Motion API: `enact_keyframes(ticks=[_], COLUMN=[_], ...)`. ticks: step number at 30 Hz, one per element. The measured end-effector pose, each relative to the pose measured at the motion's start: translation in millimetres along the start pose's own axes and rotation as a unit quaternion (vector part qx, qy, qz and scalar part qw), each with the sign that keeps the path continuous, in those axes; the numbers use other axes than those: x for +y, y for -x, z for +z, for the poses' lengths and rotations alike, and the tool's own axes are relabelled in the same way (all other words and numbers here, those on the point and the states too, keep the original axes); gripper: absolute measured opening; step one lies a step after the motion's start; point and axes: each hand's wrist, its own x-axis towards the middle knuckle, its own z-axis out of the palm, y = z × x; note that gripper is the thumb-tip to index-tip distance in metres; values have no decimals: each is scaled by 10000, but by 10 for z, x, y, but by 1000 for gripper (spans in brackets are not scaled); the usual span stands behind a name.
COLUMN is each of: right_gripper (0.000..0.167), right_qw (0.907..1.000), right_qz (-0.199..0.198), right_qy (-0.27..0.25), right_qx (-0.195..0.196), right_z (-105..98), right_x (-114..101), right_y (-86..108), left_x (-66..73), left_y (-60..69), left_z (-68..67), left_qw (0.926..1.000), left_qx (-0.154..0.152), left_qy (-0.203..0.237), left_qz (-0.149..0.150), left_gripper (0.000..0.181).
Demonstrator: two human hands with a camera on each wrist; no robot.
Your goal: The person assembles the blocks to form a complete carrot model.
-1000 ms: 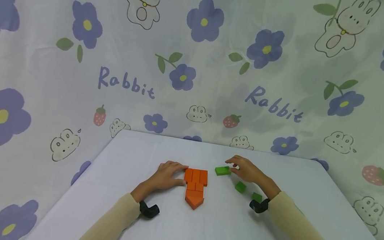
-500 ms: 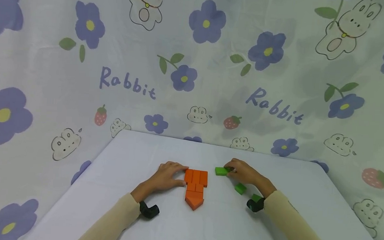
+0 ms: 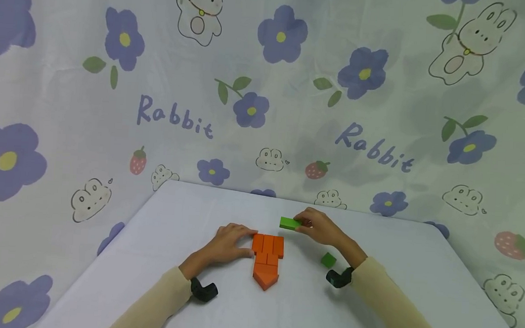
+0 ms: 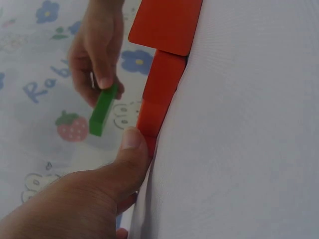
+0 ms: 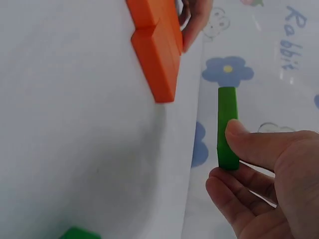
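Between thumb and fingers, my right hand [image 3: 319,227] pinches one end of a green rectangular block [image 3: 288,223], held up beyond the orange shape. In the right wrist view that green block [image 5: 228,112] stands out past the thumb. My left hand [image 3: 227,244] is at the left side of the orange blocks [image 3: 267,258], with thumb and forefinger at the two ends of the leftmost orange block [image 3: 257,244]. These blocks lie together like an arrow pointing toward me. In the left wrist view the thumb touches an orange block [image 4: 151,117]; the other fingertips are mostly hidden.
A smaller green block [image 3: 328,259] lies on the white table [image 3: 219,310], right of the orange shape. Behind the table hangs a cloth [image 3: 293,96] printed with flowers and rabbits. A black wrist camera [image 3: 339,278] sits below my right hand.
My right hand took hold of the longer green block, lifted it and moved it left and away from me. The right arm now hides the other small green block. My left hand stays put.
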Motion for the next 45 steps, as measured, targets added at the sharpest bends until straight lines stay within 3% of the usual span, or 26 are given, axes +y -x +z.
enact_keyframes(ticks=[6, 17, 25, 33, 45], right_gripper=[29, 29, 28, 23, 21], right_qw=[9999, 9962, 9928, 9936, 9900], right_qz=[130, 661, 1002, 837, 962], right_qy=[-76, -197, -200, -343, -364], right_qx=[-29, -533, -632, -678, -968], right_z=[143, 353, 421, 518, 509], right_x=[-129, -124, -94, -117, -121], right_y=[-149, -331, -439, -478, -482], left_x=[-31, -7, -5, -16, -14], left_y=[37, -8, -47, -6, -13], left_z=[12, -7, -1, 11, 16], left_qw=[10000, 9998, 9998, 9997, 9996], left_qx=[-35, -183, -166, -136, -167], left_qy=[-7, 34, 4, -61, -110], left_qz=[-41, -97, -113, -193, -218], left_gripper=[62, 63, 65, 64, 65])
